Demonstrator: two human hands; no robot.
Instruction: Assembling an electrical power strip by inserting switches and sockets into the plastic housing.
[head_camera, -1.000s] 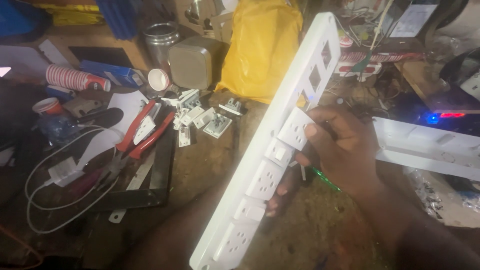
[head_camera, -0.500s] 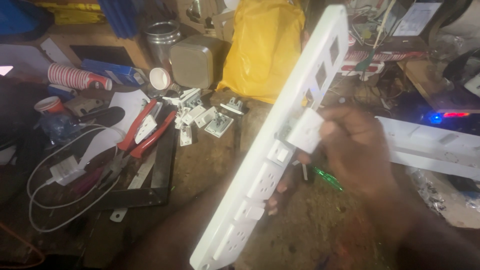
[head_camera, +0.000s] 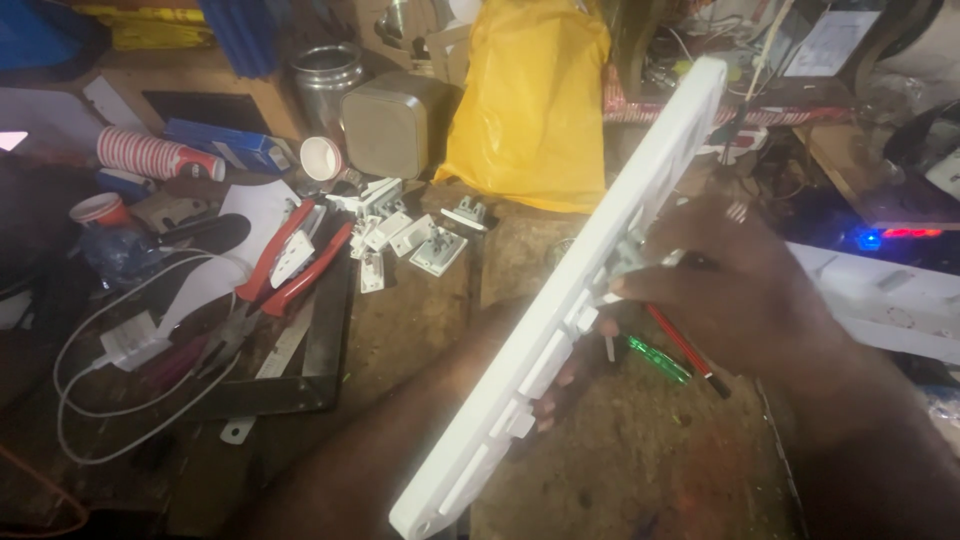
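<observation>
A long white socket-strip housing (head_camera: 560, 310) is held up off the desk (head_camera: 420, 330), its long axis running diagonally from the lower middle of the view up toward the upper right, turned so that mostly its edge shows. The left hand (head_camera: 565, 375) sits behind and under the strip near its middle, with only fingertips showing past the edge, so it appears to be gripping the housing from the back. The right hand (head_camera: 740, 290) is on the near side, just right of the strip's middle, its fingers pinched on a small white socket module (head_camera: 640, 262) that touches the housing. Of the 2 hands, the right is nearer the module. Under the right hand, on the desk, lie a green screwdriver (head_camera: 660, 358) and a red-handled tool (head_camera: 685, 348). Further left are loose white socket modules (head_camera: 420, 240) and red-handled pliers (head_camera: 295, 265).
</observation>
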